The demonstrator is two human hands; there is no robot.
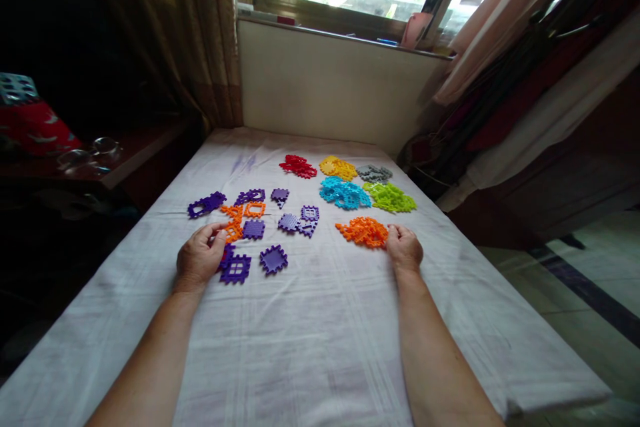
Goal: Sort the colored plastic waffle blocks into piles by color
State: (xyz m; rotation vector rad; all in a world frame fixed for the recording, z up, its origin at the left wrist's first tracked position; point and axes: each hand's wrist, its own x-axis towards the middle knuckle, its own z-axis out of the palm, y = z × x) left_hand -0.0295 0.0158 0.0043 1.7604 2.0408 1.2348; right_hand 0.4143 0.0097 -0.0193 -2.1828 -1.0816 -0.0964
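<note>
My left hand [201, 255] is closed, thumb and fingers pinched at the edge of an orange interlocking building tile [233, 233]. Purple building tiles lie around it, among them a solid one [253, 229] and one with a window grid [236, 269]. Another orange tile [255, 209] with a square opening rests just beyond. My right hand [405, 247] has its fingers curled together against the right edge of a pile of orange tiles [364, 231]. What its fingertips grip, if anything, is hidden.
Farther back are piles of blue [345, 193], lime green [390, 197], red [298, 165], yellow [338, 167] and grey [375, 173] tiles. More purple tiles [273, 259] lie mid-table. The bed-like table [300, 347] has a pale cloth; glasses [90, 155] sit on a side surface.
</note>
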